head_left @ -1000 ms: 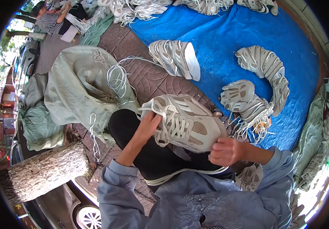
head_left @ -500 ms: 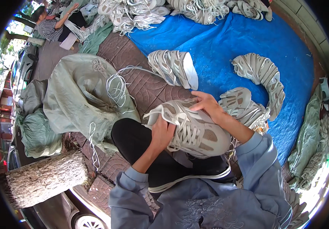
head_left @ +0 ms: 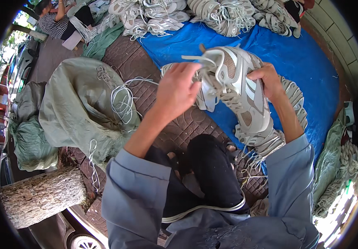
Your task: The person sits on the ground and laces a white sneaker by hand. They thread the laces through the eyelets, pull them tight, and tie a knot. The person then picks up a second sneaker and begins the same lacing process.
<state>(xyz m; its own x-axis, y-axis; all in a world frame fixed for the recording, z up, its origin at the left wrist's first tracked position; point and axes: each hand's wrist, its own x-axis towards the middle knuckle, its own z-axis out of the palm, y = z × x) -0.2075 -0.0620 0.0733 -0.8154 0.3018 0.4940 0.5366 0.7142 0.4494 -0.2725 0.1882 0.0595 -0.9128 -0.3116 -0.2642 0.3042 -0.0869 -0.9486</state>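
My right hand (head_left: 269, 81) grips a beige-and-white sneaker upper (head_left: 251, 93) by its side, thumb on the near face. The upper is raised over the edge of the blue sheet, its opening toward the upper left and its toe pointing down. My left hand (head_left: 175, 90) is beside the opening, close to the loose laces (head_left: 209, 76). Its fingertips are smeared by motion, so whether they pinch a lace cannot be made out. Behind and below the held upper, a nested row of similar uppers (head_left: 266, 143) lies partly hidden.
Bundled uppers (head_left: 224, 16) line the far edge of the blue sheet (head_left: 316, 62). At left are a greenish sack (head_left: 69, 89), white cord (head_left: 123, 101) and a tree trunk (head_left: 42, 197). Another person (head_left: 54, 23) sits at far left.
The upper has gone from my lap up and away, over the blue sheet, and turned toe-down. My left hand has left its opening and moved beside the laces. My right hand still holds it.
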